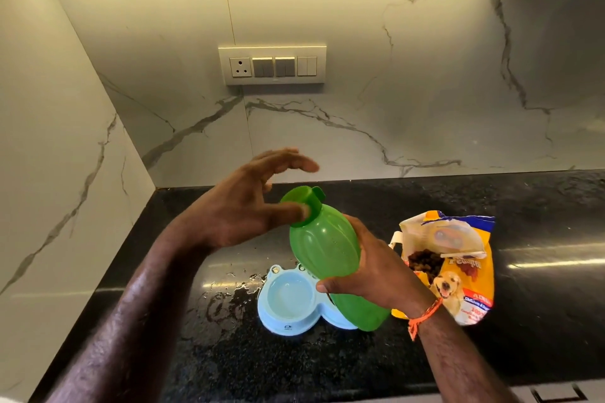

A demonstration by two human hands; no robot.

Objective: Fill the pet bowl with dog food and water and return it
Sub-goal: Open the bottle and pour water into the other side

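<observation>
Pet bowl (288,299), pale blue with two wells, sat on the black counter (540,222) near the front edge, and its left well held clear water. The other well was hidden behind the green bottle (327,249). That bottle was up off the counter, tilted, cap end leaning away and left, right over the bowl. The right hand (373,271) was wrapped around its middle, an orange thread at the wrist. The left hand (248,203) was spread wide, fingers fanned and gripping nothing, with just the thumb pressed to the green cap (302,203). Water lay splashed on the counter left of the bowl. The dog food bag (458,258) lay open just right of the bottle, kibble showing at its mouth.
</observation>
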